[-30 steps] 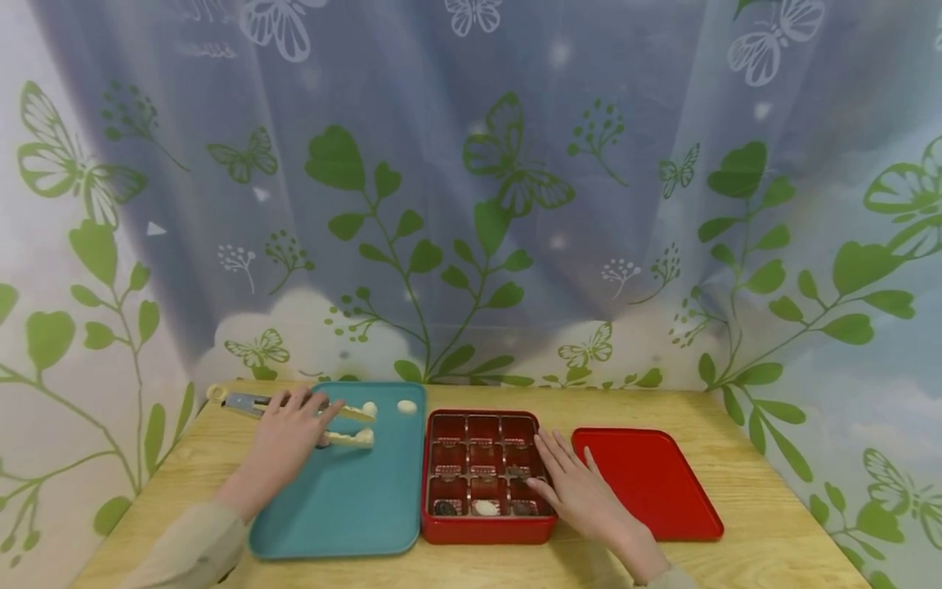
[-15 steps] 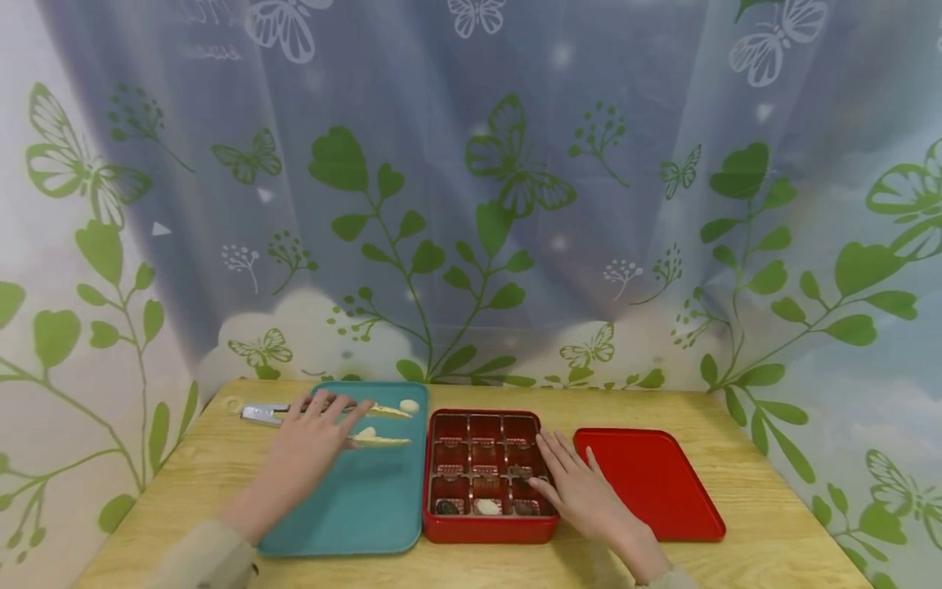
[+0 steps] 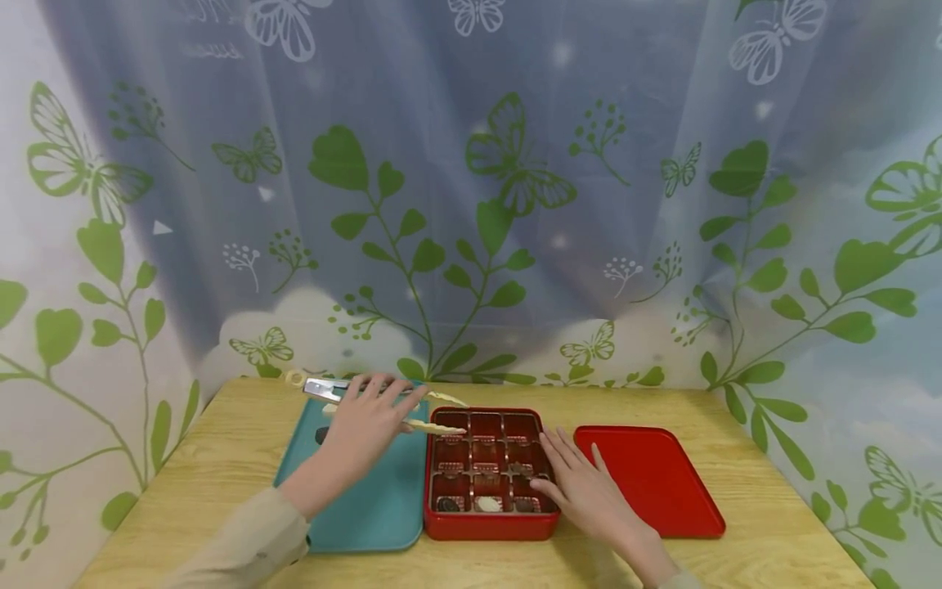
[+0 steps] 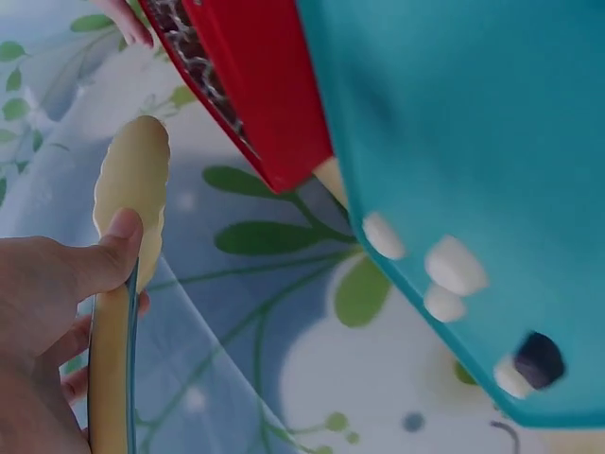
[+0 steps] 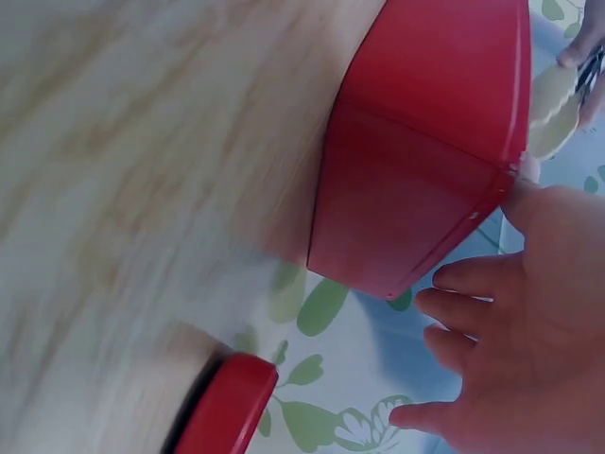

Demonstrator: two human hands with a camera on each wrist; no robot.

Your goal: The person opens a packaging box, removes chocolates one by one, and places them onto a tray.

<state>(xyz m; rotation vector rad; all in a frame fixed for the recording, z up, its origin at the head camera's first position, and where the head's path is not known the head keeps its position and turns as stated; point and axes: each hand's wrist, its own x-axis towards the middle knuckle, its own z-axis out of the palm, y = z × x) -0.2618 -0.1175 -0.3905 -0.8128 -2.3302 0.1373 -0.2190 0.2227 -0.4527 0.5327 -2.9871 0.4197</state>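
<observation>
Cream-coloured tongs [image 3: 412, 413] sit in the left hand [image 3: 368, 421], fingers curled round the two arms with the thumb pressing on one of them, as the left wrist view shows, and the tips reach out over the back-left corner of the red box [image 3: 489, 528]. Whether anything is caught between the tips, the pictures do not let me tell. It looks like a grip chosen to keep bare fingers off the sweets. Over at the box's right side the right hand [image 3: 581, 491] lies flat, fingers straight and relaxed, fingertips resting on the rim by the near-right cells, holding nothing; my read is that it steadies the box. Inside, the box is split into a grid of small cells: along the near row a dark piece [image 3: 446, 505], a white piece [image 3: 486, 505] and another dark one [image 3: 524, 505], with one more in the middle row's right cell, and the back cells look unfilled. Just left, touching the box, lies the teal tray [image 3: 368, 523]; the left wrist view shows several small white pieces [image 4: 454, 268] and a dark one near its far edge. To the right sits the red lid [image 3: 651, 483], flat on the wooden bench [image 3: 773, 523].
</observation>
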